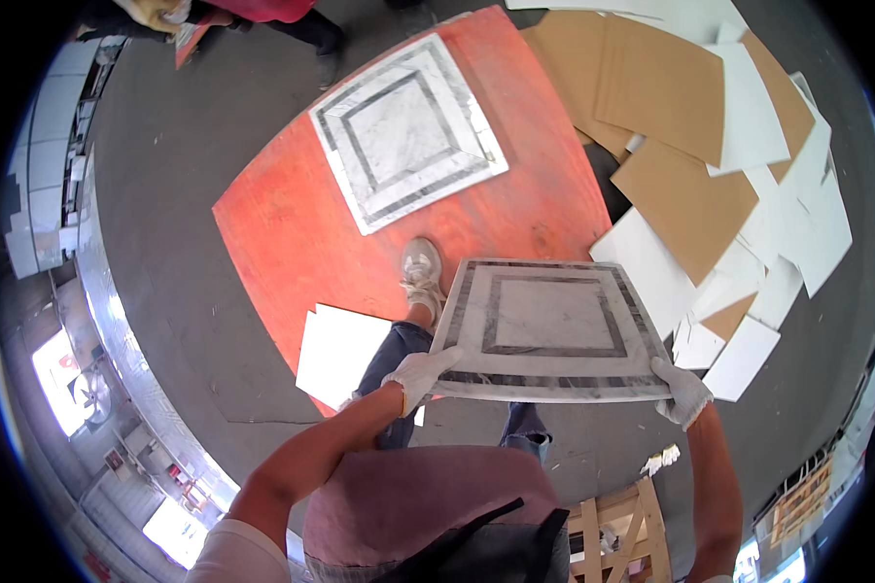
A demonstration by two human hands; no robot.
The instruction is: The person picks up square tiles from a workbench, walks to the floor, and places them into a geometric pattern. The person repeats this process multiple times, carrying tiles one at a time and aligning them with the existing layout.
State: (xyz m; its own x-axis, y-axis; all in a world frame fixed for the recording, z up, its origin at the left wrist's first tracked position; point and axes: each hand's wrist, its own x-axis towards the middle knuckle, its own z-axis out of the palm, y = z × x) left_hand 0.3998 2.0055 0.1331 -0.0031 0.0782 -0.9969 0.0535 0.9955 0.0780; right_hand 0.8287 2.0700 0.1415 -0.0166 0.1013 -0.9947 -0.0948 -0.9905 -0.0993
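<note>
Two gloved hands carry a square marble tile (pixel 551 325), white in the middle with grey framing bands, held flat at about waist height in front of the person and over the near edge of a red board (pixel 292 233). The left hand (pixel 420 375) grips the near left corner, its fingers curled over the top edge and pressed against the face; the right hand (pixel 683 392) clamps the near right corner the same way, so both hands are closed on the tile. All the weight hangs forward of the grip, so the judgement is that the carry goes best with the wrists locked, the slab kept level and close to the body, and neither corner allowed to dip. A shoe (pixel 421 272) steps onto the board just under the tile's left side, and the slab hides the ground ahead, so slow steps would suit. A second tile (pixel 406 131) of the same pattern lies flat farther out on the board, well apart. White sheets (pixel 338 355) lie on the floor to the left, and a loose heap of brown and white cardboard sheets (pixel 710 185) spreads to the right. A wooden crate (pixel 617 539) stands near the person's right side.
</note>
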